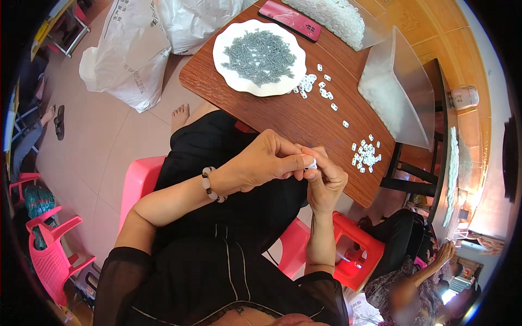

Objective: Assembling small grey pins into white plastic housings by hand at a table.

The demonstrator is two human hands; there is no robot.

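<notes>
My left hand [251,162], with a beaded bracelet [207,185] on its wrist, meets my right hand [328,178] above my lap at the table's near edge. Both hands are closed in a pinch on a small white plastic piece [311,164], mostly covered by the fingertips. Beyond them on the brown table [326,127] stands a white scalloped plate [220,61] heaped with small dark grey screw-like parts [260,57]. Small white two-holed pieces [307,82] lie scattered beside the plate. A second cluster of such pieces [367,155] sits to the right of my hands.
A pink phone [290,20] lies at the table's far edge. White parts [340,22] are piled behind it, and a clear panel [411,89] stands at the right. White sacks [133,54] rest on the floor. Pink chairs [57,247], a red stool [356,250] and another person [408,288] are nearby.
</notes>
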